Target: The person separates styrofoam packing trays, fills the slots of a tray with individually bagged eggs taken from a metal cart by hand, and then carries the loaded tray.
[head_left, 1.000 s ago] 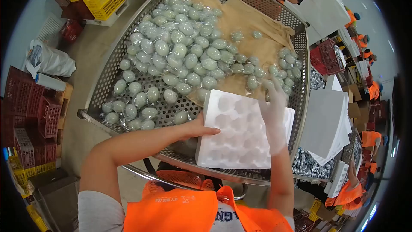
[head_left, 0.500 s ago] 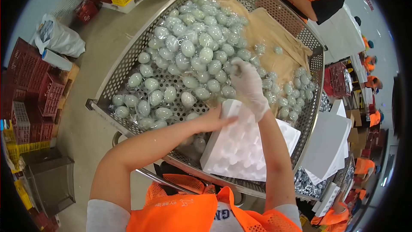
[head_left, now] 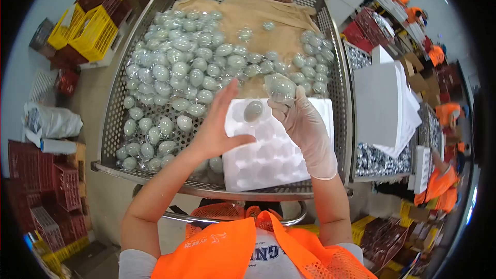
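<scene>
My right hand (head_left: 306, 133), in a thin white glove, is closed on a pale green egg (head_left: 283, 91) in clear plastic wrap, over the far edge of the white foam egg tray (head_left: 266, 156). A single unwrapped-looking egg (head_left: 253, 111) sits at the tray's far end, between my hands. My bare left hand (head_left: 217, 124) is open beside it, thumb and fingers spread over the tray's left edge, holding nothing. Left of the tray lies a large pile of wrapped eggs (head_left: 178, 70).
All this rests in a perforated metal bin (head_left: 107, 124) with a raised rim. A tan cloth (head_left: 268, 8) lies at its far side, with more eggs (head_left: 315, 62) at right. White foam sheets (head_left: 380, 103) stand to the right. Other people in orange vests work beyond.
My head view has turned. My right hand has come back from the pile with a wrapped egg. One egg now shows in the tray, and my left hand has lifted off and spread open.
</scene>
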The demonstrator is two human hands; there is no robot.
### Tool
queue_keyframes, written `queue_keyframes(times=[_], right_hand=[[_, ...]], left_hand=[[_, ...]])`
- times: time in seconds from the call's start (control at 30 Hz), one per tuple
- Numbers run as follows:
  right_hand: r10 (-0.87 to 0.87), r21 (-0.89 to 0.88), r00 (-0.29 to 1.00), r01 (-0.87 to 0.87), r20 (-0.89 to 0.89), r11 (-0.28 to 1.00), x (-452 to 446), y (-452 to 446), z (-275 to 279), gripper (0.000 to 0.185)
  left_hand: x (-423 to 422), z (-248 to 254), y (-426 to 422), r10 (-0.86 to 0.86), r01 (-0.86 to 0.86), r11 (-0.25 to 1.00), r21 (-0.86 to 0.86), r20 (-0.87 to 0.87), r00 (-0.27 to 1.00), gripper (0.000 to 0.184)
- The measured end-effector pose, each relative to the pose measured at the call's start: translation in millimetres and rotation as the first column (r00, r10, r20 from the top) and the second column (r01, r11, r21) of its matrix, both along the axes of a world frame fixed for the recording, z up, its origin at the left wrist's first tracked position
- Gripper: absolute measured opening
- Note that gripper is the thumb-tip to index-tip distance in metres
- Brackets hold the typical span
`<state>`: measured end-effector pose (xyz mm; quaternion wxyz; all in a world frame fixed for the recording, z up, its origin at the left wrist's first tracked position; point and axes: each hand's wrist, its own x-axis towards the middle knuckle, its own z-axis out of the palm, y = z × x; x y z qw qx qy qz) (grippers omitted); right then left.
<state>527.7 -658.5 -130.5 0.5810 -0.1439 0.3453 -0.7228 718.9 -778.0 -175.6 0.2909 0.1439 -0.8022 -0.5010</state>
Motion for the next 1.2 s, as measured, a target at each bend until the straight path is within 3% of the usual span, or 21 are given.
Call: queue_keyframes(times=[0.03, 0.1, 0.17, 0.2, 0.27, 0.33, 0.43, 0.53, 0.7, 0.9, 1.0, 1.1, 1.13, 1.2], right_hand=[[0.008, 0.026, 1.0, -0.007, -0.018, 1.0, 0, 11, 1, 0.046], [0.026, 0.08, 0.998, -0.021, -0.057, 0.997, 0, 33, 4, 0.05], [-0.05, 0.151, 0.926, 0.114, -0.375, 0.982, 12, 52, 2, 0.052], [-0.067, 0.152, 0.85, 0.171, -0.523, 0.974, 17, 61, -2, 0.052], [-0.056, 0.121, 0.71, 0.196, -0.702, 0.973, 20, 87, -8, 0.05], [-0.128, 0.12, 0.803, 0.24, -0.582, 0.963, 24, 112, -4, 0.048], [-0.189, 0.144, 0.87, 0.281, -0.455, 0.949, 29, 154, 7, 0.047], [-0.246, 0.178, 0.888, 0.334, -0.388, 0.926, 36, 199, 8, 0.044], [-0.445, 0.1, 0.836, 0.497, -0.321, 0.862, 42, 267, 8, 0.05], [-0.617, 0.079, 0.738, 0.656, -0.273, 0.75, 50, 350, -2, 0.041], [-0.646, 0.099, 0.738, 0.67, -0.198, 0.735, 55, 399, -4, 0.035], [-0.707, 0.034, 0.69, 0.719, -0.153, 0.694, 59, 444, -10, 0.032], [-0.723, 0.016, 0.673, 0.734, -0.156, 0.679, 60, 458, -16, 0.032], [-0.755, -0.007, 0.639, 0.763, -0.147, 0.647, 65, 481, -22, 0.032]], left_hand=[[-5, 5, 11, -0.068, 0.068, 0.998, 0.006, -0.008, 0.998, 0.109], [-17, 8, 32, -0.181, 0.21, 0.953, 0.22, -0.144, 0.973, 0.113], [-28, 17, 58, -0.199, 0.289, 0.842, 0.455, -0.236, 0.951, 0.112], [-33, 17, 70, -0.158, 0.269, 0.861, 0.431, -0.276, 0.948, 0.089], [-36, 23, 87, -0.175, 0.227, 0.861, 0.454, -0.155, 0.972, 0.069], [-41, 31, 109, -0.135, 0.165, 0.881, 0.443, -0.099, 0.986, 0.041], [-51, 22, 140, -0.135, 0.227, 0.806, 0.546, -0.203, 0.97, 0.033], [-60, 23, 180, -0.153, 0.225, 0.802, 0.554, -0.174, 0.973, 0.031], [-78, 31, 246, -0.255, 0.347, 0.695, 0.63, -0.235, 0.938, 0.026], [-101, 37, 306, -0.494, 0.487, 0.753, 0.442, -0.11, 0.863, 0.024], [-113, 45, 338, -0.648, 0.605, 0.624, 0.494, -0.106, 0.754, 0.03], [-117, 61, 388, -0.749, 0.695, 0.586, 0.416, -0.05, 0.661, 0.043], [-119, 47, 402, -0.783, 0.738, 0.495, 0.459, -0.134, 0.608, 0.057], [-123, 46, 429, -0.797, 0.757, 0.475, 0.448, -0.144, 0.586, 0.057]])
